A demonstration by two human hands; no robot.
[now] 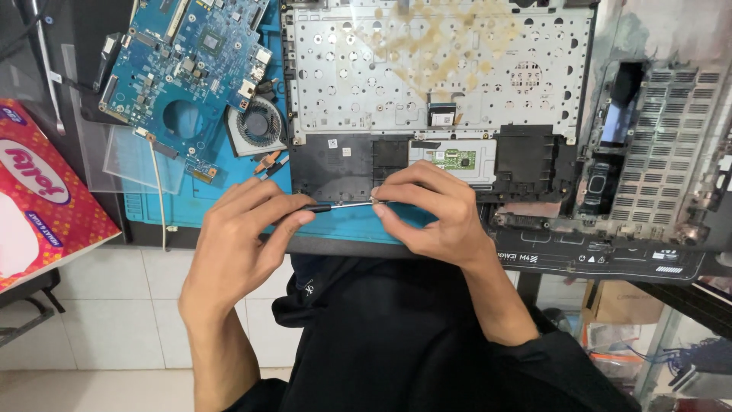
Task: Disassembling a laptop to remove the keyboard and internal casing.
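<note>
**Screwdriver held between both hands over an opened laptop shell**

A slim screwdriver with a black handle and a bright metal shaft (343,205) is held level between two bare hands. The grip of the left hand (244,236) is closed around the black handle, with thumb and forefinger pressed along it. The grip of the right hand (435,214) is pinched together at the shaft's tip, where something very small is held; what it is cannot be told. The tool lies crosswise, just above the front edge of the black plastic laptop palm-rest shell (343,164), which is turned inside up.

Within that shell, a small green circuit board on a pale touchpad plate (451,159) is seen just beyond the right hand's knuckles. Behind it, the perforated silver metal backing of the keyboard (435,69) is spread wide, dotted with round holes and marked by yellowish stains. The shell rests on a blue rubbery mat (229,183) laid over the dark worktop (343,246).

To the left, a blue motherboard with a round cut-out (183,69) and a round black cooling fan (257,126) are laid on the mat. To the right, a grey plastic laptop base with ribbed vent slots (663,145) is placed. A red and white cardboard box (38,191) lies at the far left. A black garment is seen below the hands.
</note>
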